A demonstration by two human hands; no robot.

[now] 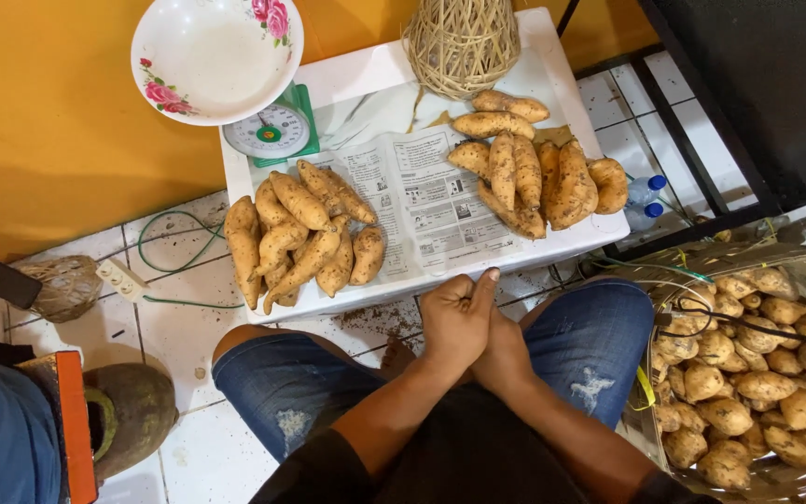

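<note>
Bare hands (pixel 473 331) clasped together between denim knees (pixel 599 327).

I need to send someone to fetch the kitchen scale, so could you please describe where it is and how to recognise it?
Start at the low white table lined with newspaper and carrying two heaps of sweet potatoes. At its far left corner, against the yellow wall, stands the small green scale. It alone has a round white dial, and a white bowl with pink roses sits on top.
</note>
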